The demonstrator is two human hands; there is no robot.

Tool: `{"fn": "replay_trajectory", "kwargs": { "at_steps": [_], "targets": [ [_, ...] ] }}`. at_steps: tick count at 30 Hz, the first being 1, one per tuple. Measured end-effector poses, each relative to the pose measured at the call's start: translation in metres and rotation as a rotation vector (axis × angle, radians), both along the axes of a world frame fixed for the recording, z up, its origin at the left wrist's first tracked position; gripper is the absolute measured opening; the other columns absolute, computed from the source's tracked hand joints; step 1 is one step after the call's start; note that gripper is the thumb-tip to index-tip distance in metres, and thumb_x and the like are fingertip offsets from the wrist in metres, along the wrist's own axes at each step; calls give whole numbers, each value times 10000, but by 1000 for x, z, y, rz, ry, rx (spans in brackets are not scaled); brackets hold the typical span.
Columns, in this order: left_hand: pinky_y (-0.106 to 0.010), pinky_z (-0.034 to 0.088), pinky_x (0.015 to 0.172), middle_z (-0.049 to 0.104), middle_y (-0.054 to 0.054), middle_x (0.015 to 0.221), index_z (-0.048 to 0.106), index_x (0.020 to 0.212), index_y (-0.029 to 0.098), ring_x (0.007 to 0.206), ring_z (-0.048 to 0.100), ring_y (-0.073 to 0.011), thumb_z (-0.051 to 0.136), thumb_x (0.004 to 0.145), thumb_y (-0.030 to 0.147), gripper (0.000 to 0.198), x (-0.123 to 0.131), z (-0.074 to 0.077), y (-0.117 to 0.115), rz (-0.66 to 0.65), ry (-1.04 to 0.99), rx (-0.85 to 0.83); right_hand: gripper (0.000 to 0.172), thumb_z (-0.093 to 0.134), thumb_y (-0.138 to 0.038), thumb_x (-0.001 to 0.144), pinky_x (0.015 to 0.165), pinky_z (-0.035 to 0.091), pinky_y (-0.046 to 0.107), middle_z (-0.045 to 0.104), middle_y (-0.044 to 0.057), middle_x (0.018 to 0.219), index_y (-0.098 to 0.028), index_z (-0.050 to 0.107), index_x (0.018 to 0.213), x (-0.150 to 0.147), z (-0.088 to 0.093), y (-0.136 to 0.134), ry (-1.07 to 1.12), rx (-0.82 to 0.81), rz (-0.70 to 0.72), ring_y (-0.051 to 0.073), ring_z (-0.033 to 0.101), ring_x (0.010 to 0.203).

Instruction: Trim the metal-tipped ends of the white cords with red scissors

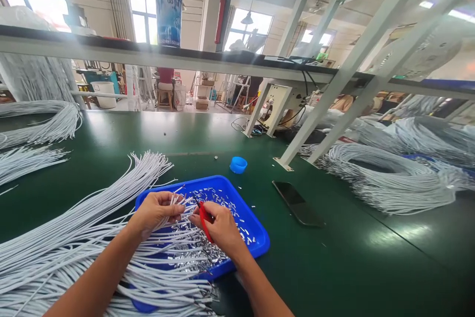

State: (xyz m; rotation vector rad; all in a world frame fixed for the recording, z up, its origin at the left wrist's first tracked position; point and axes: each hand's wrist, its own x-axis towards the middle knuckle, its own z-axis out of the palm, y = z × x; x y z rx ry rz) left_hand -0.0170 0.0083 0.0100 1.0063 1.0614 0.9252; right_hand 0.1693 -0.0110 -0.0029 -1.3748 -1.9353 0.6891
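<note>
Pinched between the fingers of my left hand [158,212] are the ends of some thin white cables, above the left side of a blue tray [256,225]. My right hand [221,228] is closed round small red-handled cutters [205,223], whose dark jaws point toward the cable ends, close to my left fingertips. Many small silvery and white clippings [218,203] lie in the tray. Loose white cables [159,257] run in from the left, under my left forearm and across the tray. Whether the cutter jaws touch a cable is too small to tell.
A bundle of white cables [122,183] lies left of the tray. Beyond the tray is a blue round cap [238,164]; a dark phone [299,203] lies to the right. Coiled cables [401,178] and slanted white frame legs [326,109] stand farther right. A shelf [208,60] crosses above the green table.
</note>
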Motion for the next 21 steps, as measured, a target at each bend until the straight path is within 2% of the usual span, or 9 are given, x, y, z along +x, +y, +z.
{"fn": "replay_trajectory", "kwargs": {
  "at_steps": [3, 7, 10, 16, 21],
  "targets": [
    [-182, 357, 480, 560, 27, 551, 673, 785, 112, 466, 474, -57, 808, 535, 298, 339, -3, -1, -2, -12, -79, -28, 298, 562, -451, 760, 553, 319, 214, 559, -3, 676, -173, 563, 656, -1, 2, 1, -80, 49, -18, 128, 479, 630],
    [-172, 271, 422, 500, 41, 508, 671, 734, 96, 432, 400, -40, 815, 516, 308, 337, -3, 1, -4, 12, -111, -15, 392, 539, -464, 765, 497, 235, 216, 431, -42, 555, -176, 432, 521, -1, 0, 0, -130, 26, -18, 98, 384, 537],
    [-177, 243, 421, 481, 44, 488, 660, 710, 98, 429, 373, -44, 814, 503, 329, 347, 0, 0, -3, 46, -84, -3, 446, 552, -459, 756, 472, 185, 224, 347, -55, 502, -171, 364, 471, 0, -4, 1, -89, 10, 6, 85, 323, 496],
    [-196, 188, 438, 402, 66, 485, 664, 744, 108, 441, 287, -49, 740, 591, 390, 330, 2, -6, -4, 27, 87, 176, 465, 584, -451, 731, 449, 151, 232, 307, -54, 477, -165, 366, 434, 1, -9, 2, 8, -11, 42, 78, 281, 475],
    [-218, 288, 515, 458, 29, 610, 679, 734, 138, 543, 385, -93, 679, 660, 376, 250, 0, -4, -4, 52, 278, 384, 447, 572, -451, 736, 444, 163, 223, 307, -53, 488, -162, 397, 444, 2, -11, 2, 44, -75, 81, 76, 272, 483]
  ]
}}
